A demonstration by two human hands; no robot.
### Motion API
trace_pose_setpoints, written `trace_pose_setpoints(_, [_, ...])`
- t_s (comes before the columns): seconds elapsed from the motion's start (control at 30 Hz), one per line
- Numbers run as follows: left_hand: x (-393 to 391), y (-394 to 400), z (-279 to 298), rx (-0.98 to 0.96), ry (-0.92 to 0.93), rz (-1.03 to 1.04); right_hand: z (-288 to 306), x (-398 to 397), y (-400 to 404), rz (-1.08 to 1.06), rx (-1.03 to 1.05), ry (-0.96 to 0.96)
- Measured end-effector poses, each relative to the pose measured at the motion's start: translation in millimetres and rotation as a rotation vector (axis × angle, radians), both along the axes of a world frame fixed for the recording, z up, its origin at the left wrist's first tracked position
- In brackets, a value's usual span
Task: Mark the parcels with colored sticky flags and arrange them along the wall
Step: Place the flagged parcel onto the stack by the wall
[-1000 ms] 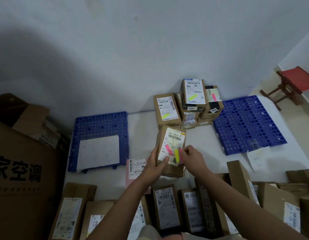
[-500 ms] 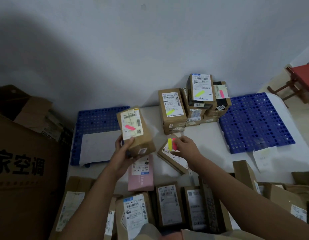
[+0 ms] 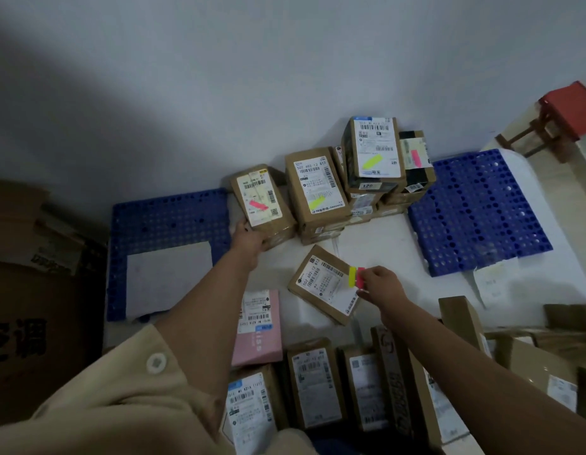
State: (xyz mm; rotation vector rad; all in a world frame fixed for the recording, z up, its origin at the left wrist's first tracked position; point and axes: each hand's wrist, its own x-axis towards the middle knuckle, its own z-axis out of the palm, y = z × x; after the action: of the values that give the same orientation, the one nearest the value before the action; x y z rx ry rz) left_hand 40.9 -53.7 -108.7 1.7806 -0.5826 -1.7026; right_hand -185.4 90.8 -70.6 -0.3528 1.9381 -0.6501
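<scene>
Fingers of the left hand [image 3: 250,237] curl round the near end of a pink-flagged parcel [image 3: 262,205], set by the wall [image 3: 219,93] beside the stacked parcels [image 3: 357,178]. Right hand [image 3: 380,284] pinches the sticky flags [image 3: 356,276] above an unflagged parcel [image 3: 321,284] on the floor [image 3: 383,244].

The flagged parcel [image 3: 263,201] stands at the wall [image 3: 285,77], just left of the stacked parcels [image 3: 360,182]. From these, a loose parcel [image 3: 321,284] lies at six o'clock, one pallet [image 3: 163,221] at nine, another pallet [image 3: 478,211] at three.
</scene>
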Motion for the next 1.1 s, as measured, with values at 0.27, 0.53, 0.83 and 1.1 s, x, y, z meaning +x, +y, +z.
trace_pose_setpoints(0.27, [-3, 61, 4, 0.112, -0.182, 0.085, -8, -10, -7, 0.210, 0.037, 0.074])
trace_pose_setpoints(0.53, [-46, 135, -29, 0.204, -0.169, -0.071, -18, -7, -6, 0.314, 0.078, -0.010])
trace_pose_setpoints(0.83, [-59, 144, 27, -0.011, -0.228, -0.344, -8, 3, 8, 0.336, 0.013, -0.051])
trace_pose_setpoints(1.1, [-28, 166, 55, -0.184, -0.210, -0.068, 33, 20, 27, 0.399, -0.110, -0.052])
